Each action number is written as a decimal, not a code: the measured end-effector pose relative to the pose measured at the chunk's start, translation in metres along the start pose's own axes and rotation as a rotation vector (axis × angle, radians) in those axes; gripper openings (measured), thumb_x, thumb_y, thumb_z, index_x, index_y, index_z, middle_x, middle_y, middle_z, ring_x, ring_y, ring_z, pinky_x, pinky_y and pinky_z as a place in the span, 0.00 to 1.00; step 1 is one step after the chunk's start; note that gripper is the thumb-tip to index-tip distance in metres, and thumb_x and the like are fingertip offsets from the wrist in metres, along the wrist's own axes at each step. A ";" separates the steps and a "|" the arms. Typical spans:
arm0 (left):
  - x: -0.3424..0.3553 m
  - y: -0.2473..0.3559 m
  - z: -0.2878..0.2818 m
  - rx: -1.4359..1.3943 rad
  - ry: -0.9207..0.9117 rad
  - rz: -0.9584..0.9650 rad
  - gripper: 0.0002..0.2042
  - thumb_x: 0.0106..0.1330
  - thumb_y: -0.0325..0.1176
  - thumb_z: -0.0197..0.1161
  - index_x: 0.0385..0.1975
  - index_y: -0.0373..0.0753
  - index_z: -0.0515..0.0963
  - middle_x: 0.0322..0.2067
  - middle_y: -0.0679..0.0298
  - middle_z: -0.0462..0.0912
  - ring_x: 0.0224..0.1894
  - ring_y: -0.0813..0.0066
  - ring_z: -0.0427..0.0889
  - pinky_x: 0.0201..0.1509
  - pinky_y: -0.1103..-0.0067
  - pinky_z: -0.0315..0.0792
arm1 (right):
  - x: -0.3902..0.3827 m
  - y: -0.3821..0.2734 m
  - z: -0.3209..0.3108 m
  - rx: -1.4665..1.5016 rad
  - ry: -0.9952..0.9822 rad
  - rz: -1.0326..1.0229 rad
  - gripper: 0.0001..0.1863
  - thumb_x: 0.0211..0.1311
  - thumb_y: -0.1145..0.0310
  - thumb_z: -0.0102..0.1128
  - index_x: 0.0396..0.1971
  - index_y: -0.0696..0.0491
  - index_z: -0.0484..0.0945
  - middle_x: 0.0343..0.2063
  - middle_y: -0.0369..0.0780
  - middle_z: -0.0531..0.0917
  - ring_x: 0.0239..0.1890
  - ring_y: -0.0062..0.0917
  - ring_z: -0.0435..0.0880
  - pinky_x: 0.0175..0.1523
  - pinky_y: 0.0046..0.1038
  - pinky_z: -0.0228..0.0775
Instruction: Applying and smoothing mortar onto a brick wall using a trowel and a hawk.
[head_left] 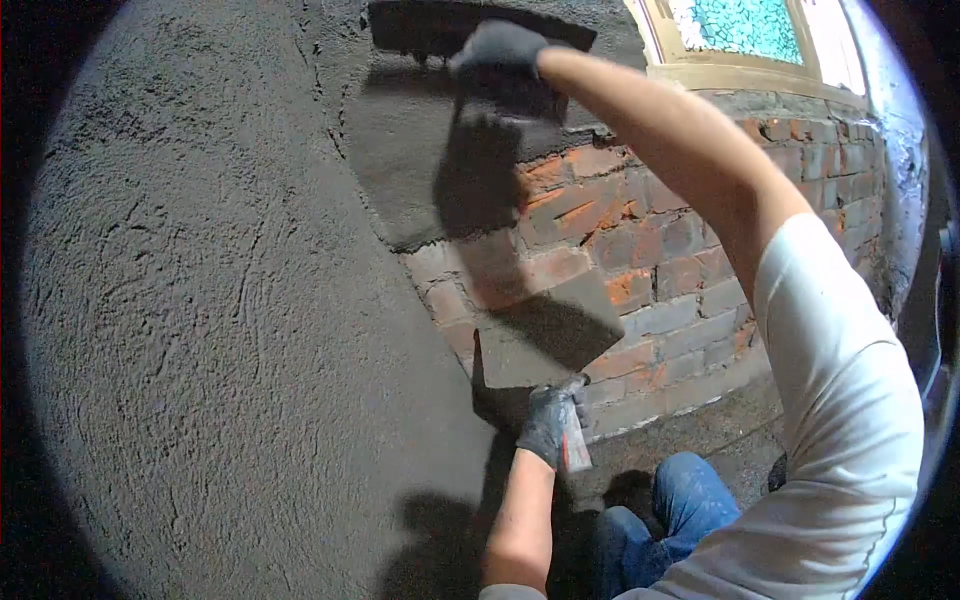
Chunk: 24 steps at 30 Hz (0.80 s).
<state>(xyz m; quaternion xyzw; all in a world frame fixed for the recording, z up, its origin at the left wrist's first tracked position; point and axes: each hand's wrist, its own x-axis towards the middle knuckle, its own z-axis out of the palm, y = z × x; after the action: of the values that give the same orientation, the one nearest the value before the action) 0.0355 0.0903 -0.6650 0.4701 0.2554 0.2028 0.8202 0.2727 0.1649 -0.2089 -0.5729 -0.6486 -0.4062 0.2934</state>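
High on the wall my right hand [498, 52], in a dark glove, is closed on a long dark plastering trowel [415, 27]. The blade lies along the wet grey plaster [400, 150], and its exact contact with the wall is hard to see. Lower down, my left hand [545, 422], also gloved, grips the handle of a flat, roughly square hawk [520, 360]. Its grey plate is held in front of the bare brick wall [665, 270]. A strong shadow of my right arm falls across plaster, brick and plate.
A rough plastered wall [200, 300] fills the left side and meets the brick wall at a corner. At upper right stands a window [745, 35] with a pale frame and patterned glass. My bent knees in jeans [690, 495] are near the wall's base.
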 end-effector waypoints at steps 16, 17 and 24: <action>0.002 -0.024 0.001 -0.078 0.002 -0.009 0.04 0.56 0.33 0.61 0.27 0.41 0.76 0.15 0.69 0.70 0.12 0.76 0.67 0.15 0.79 0.63 | -0.038 -0.042 -0.062 0.108 0.104 0.277 0.17 0.50 0.53 0.57 0.17 0.53 0.82 0.16 0.44 0.80 0.22 0.27 0.81 0.28 0.36 0.70; 0.013 -0.034 0.007 -0.107 -0.092 -0.051 0.05 0.56 0.34 0.62 0.25 0.41 0.75 0.14 0.70 0.69 0.12 0.77 0.67 0.14 0.79 0.63 | -0.034 -0.007 -0.076 -0.001 0.111 0.309 0.17 0.46 0.51 0.61 0.18 0.52 0.82 0.17 0.44 0.81 0.24 0.28 0.83 0.28 0.34 0.72; 0.020 -0.070 -0.010 -0.030 0.051 0.013 0.09 0.56 0.32 0.63 0.32 0.40 0.71 0.17 0.65 0.73 0.13 0.74 0.72 0.13 0.79 0.67 | -0.308 -0.117 -0.001 -0.058 -0.204 0.252 0.18 0.49 0.52 0.55 0.21 0.53 0.79 0.20 0.50 0.79 0.22 0.43 0.79 0.29 0.41 0.71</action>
<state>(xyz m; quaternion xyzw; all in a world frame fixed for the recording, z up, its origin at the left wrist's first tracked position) 0.0514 0.0753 -0.7353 0.4542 0.2701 0.2240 0.8189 0.2105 0.0073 -0.4910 -0.6962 -0.5861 -0.3244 0.2579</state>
